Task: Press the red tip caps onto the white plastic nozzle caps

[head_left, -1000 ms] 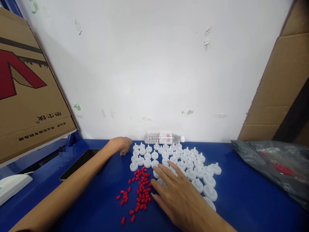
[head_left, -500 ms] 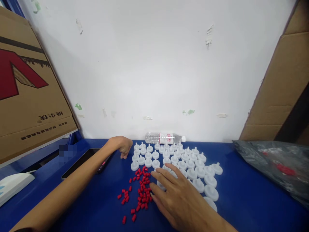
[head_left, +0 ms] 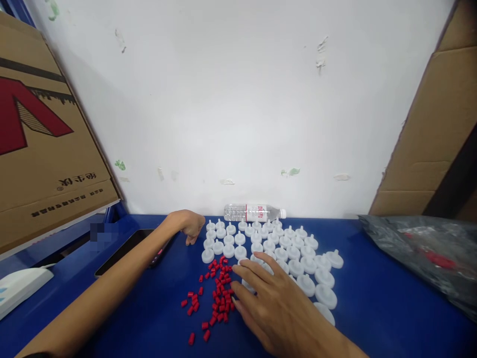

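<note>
My left hand (head_left: 191, 227) is closed in a loose fist on the blue table, left of the white pieces; whatever its fingers hold, if anything, is hidden. My right hand (head_left: 270, 296) lies palm down with fingers stretched out and a little apart. It covers part of the white pieces, its fingertips beside the red ones. Many round white plastic discs with a short stem on top (head_left: 306, 285) stand in rough rows, stems up. Small red plastic caps (head_left: 222, 293) are heaped near my right fingertips, with several scattered farther left.
A clear plastic bottle (head_left: 253, 213) lies on its side against the white wall. A dark phone or tablet (head_left: 121, 253) lies under my left forearm. At left are a white device (head_left: 22, 288) and a cardboard box (head_left: 48, 149); at right, a grey plastic bag (head_left: 421, 253).
</note>
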`<control>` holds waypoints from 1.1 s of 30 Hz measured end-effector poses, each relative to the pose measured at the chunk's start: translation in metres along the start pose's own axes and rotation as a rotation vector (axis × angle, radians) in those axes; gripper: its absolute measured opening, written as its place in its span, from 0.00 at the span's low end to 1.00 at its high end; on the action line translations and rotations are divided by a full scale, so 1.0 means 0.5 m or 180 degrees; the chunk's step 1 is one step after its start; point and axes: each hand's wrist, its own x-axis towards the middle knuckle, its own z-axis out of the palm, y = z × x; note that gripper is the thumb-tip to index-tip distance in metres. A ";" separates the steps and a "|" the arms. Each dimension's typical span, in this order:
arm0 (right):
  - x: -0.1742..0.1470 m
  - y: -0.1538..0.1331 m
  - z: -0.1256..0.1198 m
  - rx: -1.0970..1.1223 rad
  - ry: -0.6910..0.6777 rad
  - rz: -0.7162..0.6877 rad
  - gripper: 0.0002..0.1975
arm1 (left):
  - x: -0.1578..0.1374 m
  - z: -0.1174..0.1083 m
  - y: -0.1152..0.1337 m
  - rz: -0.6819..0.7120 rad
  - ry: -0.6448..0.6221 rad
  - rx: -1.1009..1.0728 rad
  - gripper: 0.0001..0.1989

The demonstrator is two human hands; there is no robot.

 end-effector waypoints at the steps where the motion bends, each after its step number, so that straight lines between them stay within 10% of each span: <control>1: 0.000 0.000 -0.001 0.0019 -0.0016 0.0015 0.09 | 0.000 0.000 -0.001 0.0011 0.0004 -0.0004 0.14; 33: 0.005 -0.001 -0.009 0.0175 -0.0108 0.0054 0.02 | 0.018 0.003 -0.009 -0.0073 -0.0048 -0.0135 0.13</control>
